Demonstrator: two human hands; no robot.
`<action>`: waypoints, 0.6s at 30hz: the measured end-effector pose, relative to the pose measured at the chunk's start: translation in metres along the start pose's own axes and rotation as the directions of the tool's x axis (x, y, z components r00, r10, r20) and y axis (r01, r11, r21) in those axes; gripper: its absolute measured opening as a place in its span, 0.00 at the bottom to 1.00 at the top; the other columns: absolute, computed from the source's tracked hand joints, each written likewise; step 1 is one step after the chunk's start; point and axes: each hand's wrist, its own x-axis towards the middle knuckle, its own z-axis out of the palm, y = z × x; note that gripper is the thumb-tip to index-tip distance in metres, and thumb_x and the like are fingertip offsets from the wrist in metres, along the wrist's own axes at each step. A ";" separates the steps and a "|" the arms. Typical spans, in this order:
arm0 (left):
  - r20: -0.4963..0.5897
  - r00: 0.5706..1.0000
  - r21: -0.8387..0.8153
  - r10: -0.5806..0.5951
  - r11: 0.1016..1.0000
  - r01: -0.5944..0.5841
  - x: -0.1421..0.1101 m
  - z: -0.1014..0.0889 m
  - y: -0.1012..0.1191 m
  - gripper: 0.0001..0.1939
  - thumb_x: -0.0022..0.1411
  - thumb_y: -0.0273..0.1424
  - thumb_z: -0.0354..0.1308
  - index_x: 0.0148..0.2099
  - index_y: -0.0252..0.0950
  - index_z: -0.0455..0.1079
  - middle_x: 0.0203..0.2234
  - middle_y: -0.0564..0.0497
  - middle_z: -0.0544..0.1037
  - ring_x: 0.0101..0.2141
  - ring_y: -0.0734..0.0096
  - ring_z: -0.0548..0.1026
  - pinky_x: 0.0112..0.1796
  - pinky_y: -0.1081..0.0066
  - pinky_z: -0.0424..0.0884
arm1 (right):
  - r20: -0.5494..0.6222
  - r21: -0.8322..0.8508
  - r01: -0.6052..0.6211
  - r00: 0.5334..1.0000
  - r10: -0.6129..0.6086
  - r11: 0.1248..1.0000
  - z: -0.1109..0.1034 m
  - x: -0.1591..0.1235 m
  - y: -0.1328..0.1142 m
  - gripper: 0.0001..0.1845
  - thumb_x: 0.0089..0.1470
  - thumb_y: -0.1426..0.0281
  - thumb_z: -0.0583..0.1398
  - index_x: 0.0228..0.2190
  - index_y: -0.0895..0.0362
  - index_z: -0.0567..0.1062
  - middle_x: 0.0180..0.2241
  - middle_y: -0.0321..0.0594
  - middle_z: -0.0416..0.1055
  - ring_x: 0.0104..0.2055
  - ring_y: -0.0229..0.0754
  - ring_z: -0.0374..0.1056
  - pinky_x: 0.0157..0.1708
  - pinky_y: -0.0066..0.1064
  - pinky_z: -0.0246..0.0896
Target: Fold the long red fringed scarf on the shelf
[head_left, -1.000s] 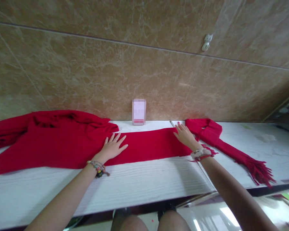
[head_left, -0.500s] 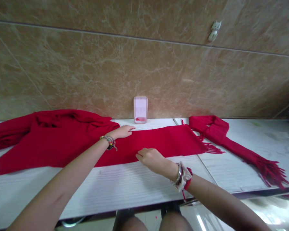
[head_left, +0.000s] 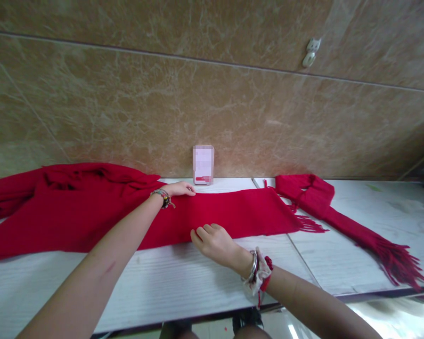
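A long red scarf lies spread along the table, with its fringed end to the right. At its far edge, my left hand has its thumb and fingers closed on the cloth. My right hand is curled at the near edge, thumb and forefinger pinching it. Towards the left the cloth widens into a loose, bunched heap by the wall. A second, narrower red scarf rests to the right, folded over at its far end, its fringe pointing towards the table's front edge.
A phone with a lit screen leans upright against the brown tiled wall behind the scarf. Under everything is a white wood-grain table with a seam right of my right hand. A small white hook is fixed to the wall.
My right hand has shifted slightly left along the near edge and its fingers are more curled. My left hand's fingers have closed down on the far edge. The view has tilted a little.
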 end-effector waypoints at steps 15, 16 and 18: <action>-0.070 0.994 -0.435 0.078 0.895 -0.101 0.002 -0.010 0.074 0.17 0.39 0.32 0.66 0.34 0.33 0.70 0.28 0.52 0.76 0.31 0.72 0.72 0.37 0.71 0.66 | -0.371 -0.143 -0.068 0.929 0.010 0.987 -0.050 -0.027 0.037 0.11 0.58 0.78 0.49 0.33 0.61 0.71 0.23 0.36 0.64 0.24 0.35 0.59 0.20 0.30 0.49; -0.076 0.993 -0.442 0.085 0.890 -0.110 0.005 -0.009 0.083 0.16 0.39 0.31 0.66 0.34 0.33 0.71 0.27 0.52 0.76 0.30 0.73 0.72 0.37 0.72 0.66 | -0.379 -0.153 -0.090 0.925 0.026 0.984 -0.056 -0.031 0.042 0.12 0.58 0.78 0.48 0.33 0.60 0.71 0.23 0.36 0.64 0.24 0.35 0.60 0.20 0.30 0.49; -0.095 0.992 -0.464 0.085 0.878 -0.120 0.013 -0.006 0.102 0.13 0.41 0.28 0.66 0.33 0.33 0.71 0.26 0.53 0.76 0.30 0.74 0.73 0.37 0.74 0.66 | -0.398 -0.167 -0.132 0.916 0.056 0.977 -0.068 -0.042 0.053 0.14 0.59 0.78 0.47 0.32 0.61 0.71 0.24 0.37 0.65 0.24 0.35 0.60 0.20 0.29 0.50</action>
